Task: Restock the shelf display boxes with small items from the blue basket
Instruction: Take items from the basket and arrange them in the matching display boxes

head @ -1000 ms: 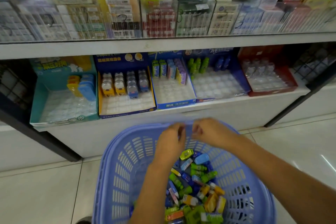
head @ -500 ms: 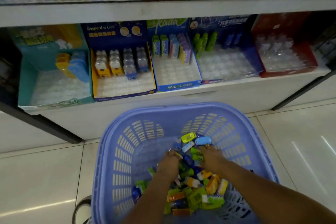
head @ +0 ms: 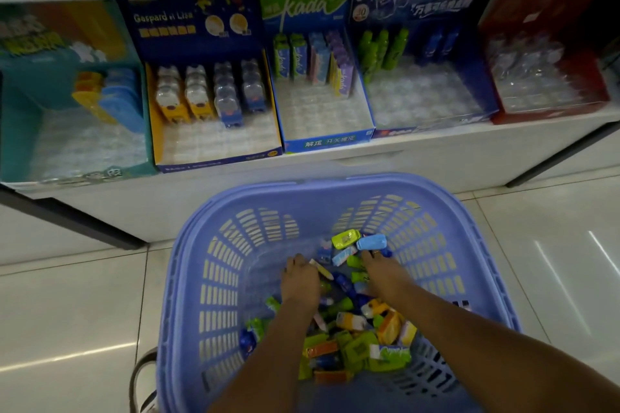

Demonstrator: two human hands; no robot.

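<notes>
Blue basket (head: 188, 278) on pale floor tiles (head: 67, 295), just in front of a low white shelf (head: 419, 157), loose small items (head: 352, 339) heaped in its bottom: green, orange, yellow and blue packets in a jumble. Both hands down inside, among the pile. Left hand (head: 300, 282) palm down, fingers (head: 295, 261) curled over a pale slim packet (head: 322, 270); whether actually gripped, cannot tell. Right hand (head: 382, 273) also palm down, fingers (head: 367, 256) spread flat across the items, tips just beside a light blue piece (head: 371, 241) and a yellow-green piece (head: 345, 239) at the far end of the heap; nothing visibly held. Bare forearms reaching in from the lower edge.

On the shelf, five open display boxes in a row, all partly filled, clear moulded trays bare toward the front. Far left, teal box (head: 20, 131) with yellow and blue pieces at the back. Next, dark blue and yellow box (head: 214, 157) marked "Gaspard et Lisa", four columns of small blister-packed items. Centre, blue box (head: 328, 144) marked "kada", upright packs in green, pink and purple. Then dark blue box (head: 429, 127) with green and blue tubes. Far right, red box (head: 543, 114), contents blurred. A dark curved handle (head: 137, 375) beside the basket's near left corner.
</notes>
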